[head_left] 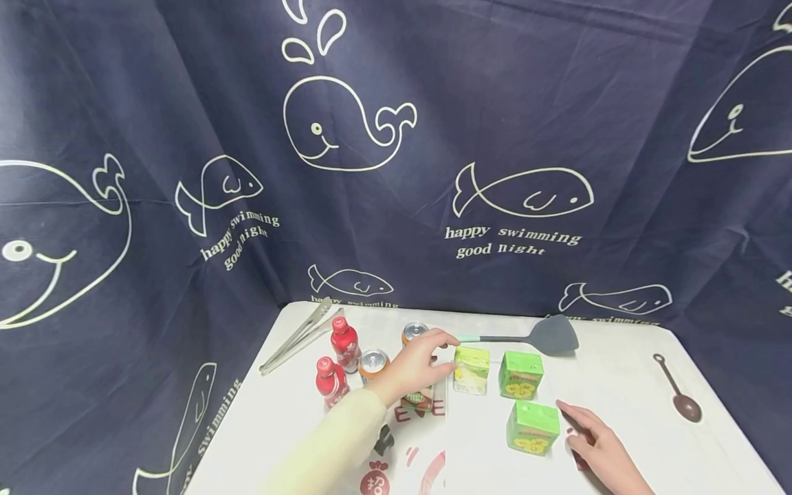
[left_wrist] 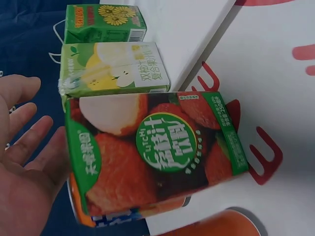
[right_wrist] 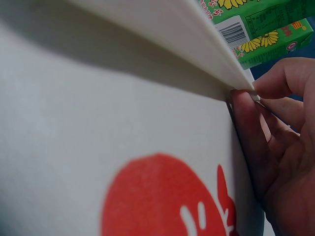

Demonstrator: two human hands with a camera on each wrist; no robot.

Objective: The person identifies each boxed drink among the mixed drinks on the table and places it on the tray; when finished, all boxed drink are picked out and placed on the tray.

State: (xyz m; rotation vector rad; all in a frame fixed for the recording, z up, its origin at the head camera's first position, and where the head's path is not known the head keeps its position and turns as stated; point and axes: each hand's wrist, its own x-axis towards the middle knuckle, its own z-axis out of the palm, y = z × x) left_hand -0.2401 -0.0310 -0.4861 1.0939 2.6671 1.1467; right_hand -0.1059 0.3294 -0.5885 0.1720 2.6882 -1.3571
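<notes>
My left hand (head_left: 417,368) reaches over a dark red litchi juice carton (head_left: 417,399), fingers extended beside a pale green juice carton (head_left: 471,371). In the left wrist view, its fingers lie loosely next to the litchi carton's top and grip nothing. Two green drink cartons with yellow flowers (head_left: 521,376) (head_left: 533,430) stand with the pale green one on a white board (head_left: 473,440). At the board's right edge, my right hand (head_left: 597,447) pinches the rim between thumb and fingers, plainest in the right wrist view.
Two red bottles (head_left: 345,346) (head_left: 332,382) and two orange cans (head_left: 374,364) (head_left: 414,333) stand left. Metal tongs (head_left: 300,337) lie behind them. A dark spatula (head_left: 553,335) lies at the back, a brown spoon (head_left: 685,407) far right. A small black object (head_left: 383,440) is partly hidden by my sleeve.
</notes>
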